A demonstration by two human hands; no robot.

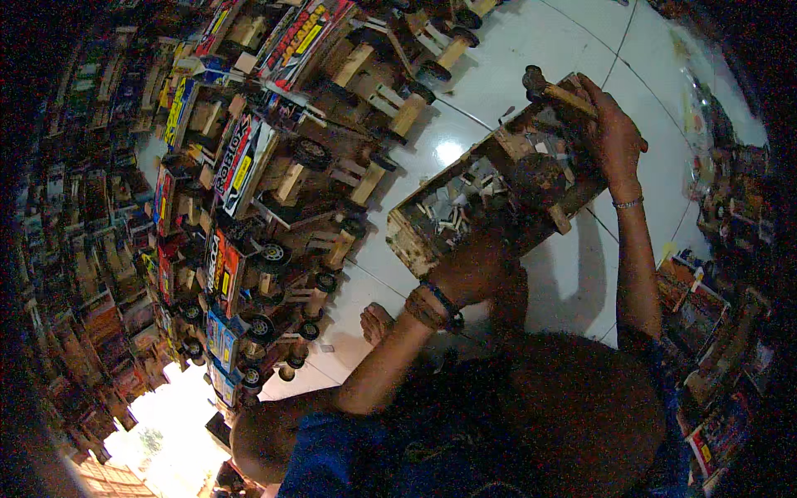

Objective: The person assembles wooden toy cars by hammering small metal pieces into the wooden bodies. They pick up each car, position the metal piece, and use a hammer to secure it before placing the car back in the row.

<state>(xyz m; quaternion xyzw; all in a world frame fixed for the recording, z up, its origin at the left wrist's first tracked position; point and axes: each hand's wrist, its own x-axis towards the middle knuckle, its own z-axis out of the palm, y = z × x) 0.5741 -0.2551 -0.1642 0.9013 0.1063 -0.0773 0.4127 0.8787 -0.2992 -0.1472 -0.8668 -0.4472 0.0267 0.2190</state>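
A long wooden box (415, 238) stands in front of me on the tiles, holding many small pale and grey pieces (457, 207). My right hand (613, 137) is closed at its far right end, round a wooden bar (569, 100) that has a small black wheel (535, 80) at its tip. A dark round piece (535, 178) and a wooden block end (559, 220) lie over the right part of the box. My left hand (480, 270) is at the near side of the box, in deep shade; its fingers are hidden.
Rows of wooden toy trucks (286, 183) with colourful printed side panels lie on their sides along the left. More toy trucks (706, 311) stand at the right. White floor tiles (573, 33) show between them. A bare foot (376, 322) is below the box. Bright light enters at lower left.
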